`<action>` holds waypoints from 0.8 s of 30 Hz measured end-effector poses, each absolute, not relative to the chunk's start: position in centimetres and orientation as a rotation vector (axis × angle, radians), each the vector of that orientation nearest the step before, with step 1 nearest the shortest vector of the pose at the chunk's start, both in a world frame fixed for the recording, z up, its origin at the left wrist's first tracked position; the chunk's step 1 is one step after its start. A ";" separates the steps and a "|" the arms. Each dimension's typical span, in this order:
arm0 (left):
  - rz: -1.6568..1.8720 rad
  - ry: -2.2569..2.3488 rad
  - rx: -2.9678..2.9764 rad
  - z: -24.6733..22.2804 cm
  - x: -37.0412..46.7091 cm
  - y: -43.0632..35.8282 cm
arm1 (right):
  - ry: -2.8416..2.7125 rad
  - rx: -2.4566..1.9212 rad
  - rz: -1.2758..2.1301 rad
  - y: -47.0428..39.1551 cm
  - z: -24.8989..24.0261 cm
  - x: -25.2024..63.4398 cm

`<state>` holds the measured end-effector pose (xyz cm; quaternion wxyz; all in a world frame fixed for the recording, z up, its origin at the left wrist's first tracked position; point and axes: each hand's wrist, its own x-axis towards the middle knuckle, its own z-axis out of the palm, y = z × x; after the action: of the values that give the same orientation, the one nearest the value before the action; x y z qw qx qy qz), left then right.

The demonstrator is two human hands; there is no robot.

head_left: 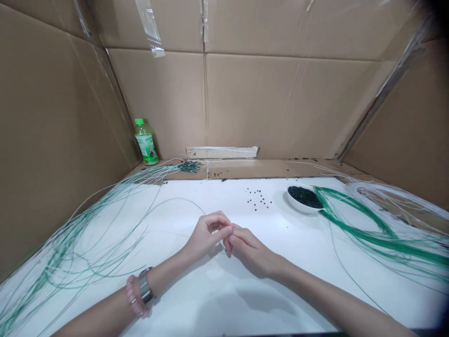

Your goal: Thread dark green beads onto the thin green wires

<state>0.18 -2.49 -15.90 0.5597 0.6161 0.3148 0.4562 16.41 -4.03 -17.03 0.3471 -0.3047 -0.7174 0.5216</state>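
My left hand [209,232] and my right hand [250,248] meet over the middle of the white table [175,299], fingertips pinched together. A thin dark green strand [177,198] arcs from the left side to my left hand, and a short piece shows below its fingers. Between the fingertips, whatever they grip is mostly hidden and too small to name. Beyond my hands, small dark beads [259,201] lie scattered. To the right, a white bowl [304,208] holds many dark pieces. A bracelet and a metal band circle my left wrist.
Green and white strands [84,252] spread over the left side, their beaded ends [190,166] at the back. Green strands [379,234] and white strands [403,199] loop at the right. A green-capped bottle [146,145] stands back left. Cardboard walls [266,103] surround the table.
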 end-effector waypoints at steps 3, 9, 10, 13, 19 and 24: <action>1.112 0.768 1.461 -15.9 0.2 -2.6 | -1.675 -0.800 1.416 -4.1 -16.9 15.8; 1.258 0.824 1.525 -15.8 0.3 -2.4 | -1.390 -0.892 1.371 -4.2 -16.6 15.2; 1.274 0.832 1.535 -15.7 0.4 -2.5 | -1.363 -0.909 1.358 -4.3 -16.6 15.2; 1.302 0.857 1.568 -15.7 0.6 -2.8 | -1.296 -0.938 1.326 -4.4 -16.6 15.2; 1.228 0.882 1.708 -15.2 0.4 -1.7 | -1.222 -0.896 1.239 -4.5 -16.3 15.3; 1.023 0.929 1.949 -14.8 1.7 2.4 | -1.281 -0.806 1.251 -5.5 -15.9 15.3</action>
<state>1.71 2.44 -14.78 0.3671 0.7588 0.3617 0.3983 15.34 -5.45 -15.94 0.5554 -0.3413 -0.5424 0.5299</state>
